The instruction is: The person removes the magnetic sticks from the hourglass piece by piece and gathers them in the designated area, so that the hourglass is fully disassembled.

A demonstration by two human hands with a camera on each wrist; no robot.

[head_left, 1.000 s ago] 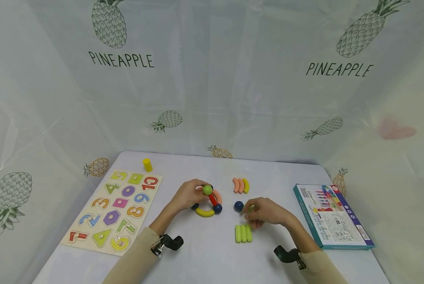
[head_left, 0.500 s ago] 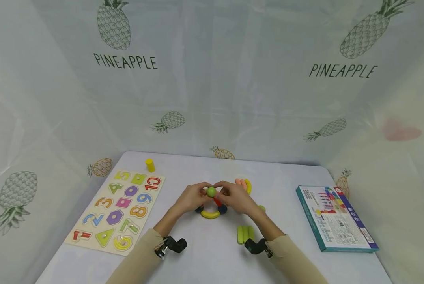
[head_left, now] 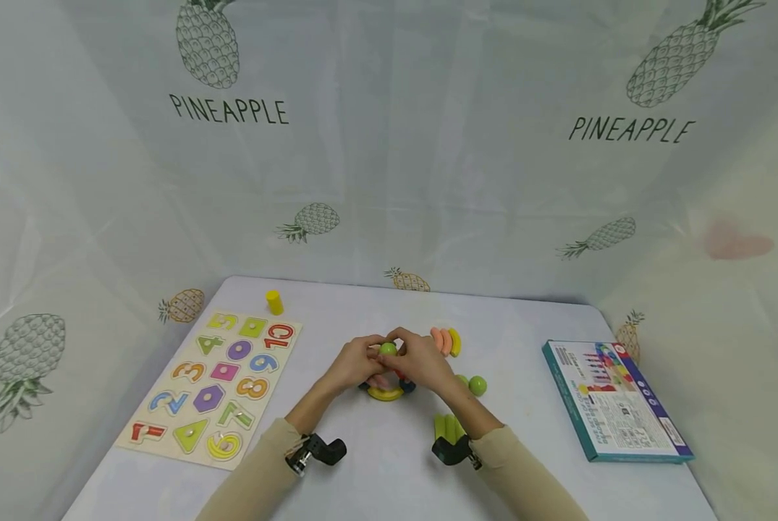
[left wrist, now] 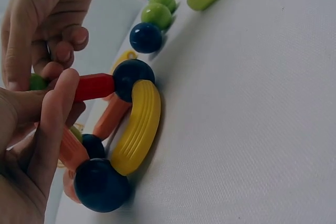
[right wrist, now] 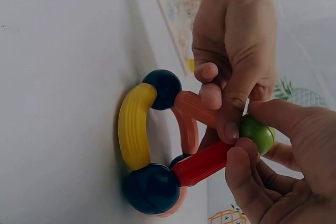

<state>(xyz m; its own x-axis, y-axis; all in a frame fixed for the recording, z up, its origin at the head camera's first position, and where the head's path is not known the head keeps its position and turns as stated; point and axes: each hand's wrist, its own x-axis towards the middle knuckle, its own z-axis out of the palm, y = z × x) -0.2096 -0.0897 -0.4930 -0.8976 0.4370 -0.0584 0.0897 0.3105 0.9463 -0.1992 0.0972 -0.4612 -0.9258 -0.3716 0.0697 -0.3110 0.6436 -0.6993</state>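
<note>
A ball-and-rod toy frame stands on the table between my hands. At its base are a curved yellow rod (right wrist: pixel 135 129) and dark blue balls (right wrist: pixel 152 188); a red rod (right wrist: pixel 202 163) and an orange rod (right wrist: pixel 195 107) slope up toward a green ball (right wrist: pixel 257 134) at the top. My left hand (head_left: pixel 351 363) pinches the orange rod's upper end, its thumb beside the green ball. With bent fingers my right hand (head_left: pixel 423 359) holds the green ball, fingertips also against the red rod's end. Fingers hide the joint between ball and rods.
Loose green balls (head_left: pixel 477 385), a loose blue ball (left wrist: pixel 146 38) and green rods (head_left: pixel 449 428) lie to the right. Orange and yellow curved rods (head_left: pixel 454 342) lie behind. A number puzzle board (head_left: pixel 193 420) and yellow cylinder (head_left: pixel 274 302) are left; a toy box (head_left: pixel 616 401) is right.
My right hand has moved left from beside the loose balls to the toy frame and taken hold of the green ball. My left hand has stayed at the frame.
</note>
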